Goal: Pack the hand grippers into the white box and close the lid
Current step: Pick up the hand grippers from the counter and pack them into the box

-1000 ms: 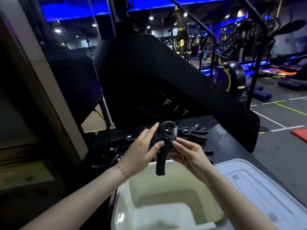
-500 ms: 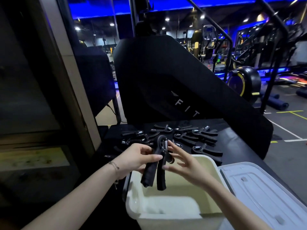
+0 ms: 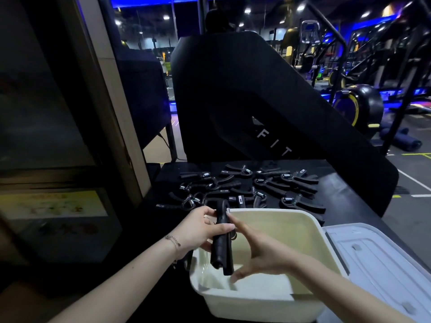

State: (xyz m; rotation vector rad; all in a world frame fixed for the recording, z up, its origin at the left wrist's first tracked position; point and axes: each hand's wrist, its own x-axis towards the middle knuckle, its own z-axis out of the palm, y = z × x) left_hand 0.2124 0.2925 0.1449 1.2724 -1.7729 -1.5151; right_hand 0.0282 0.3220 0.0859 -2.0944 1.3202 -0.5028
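My left hand (image 3: 198,231) grips a black hand gripper (image 3: 221,243), handles down, over the left rim of the white box (image 3: 324,238). My right hand (image 3: 258,250) is beside it with fingers spread; its index fingertip touches the gripper's top near the spring. The box's inside shows pale walls and floor. Its white lid (image 3: 382,264) lies flat to the right of the box. Several more black hand grippers (image 3: 251,185) are spread on the black table beyond the box.
The black table (image 3: 342,197) carries the box and the loose grippers. A large black gym machine panel (image 3: 256,101) rises right behind the table. A pillar and dark glass stand at the left. Gym floor and machines lie to the right.
The held gripper came down from above the table to the box's left rim and turned handles-down. My right hand loosened from holding it to a fingertip touch. The camera tilted down and left.
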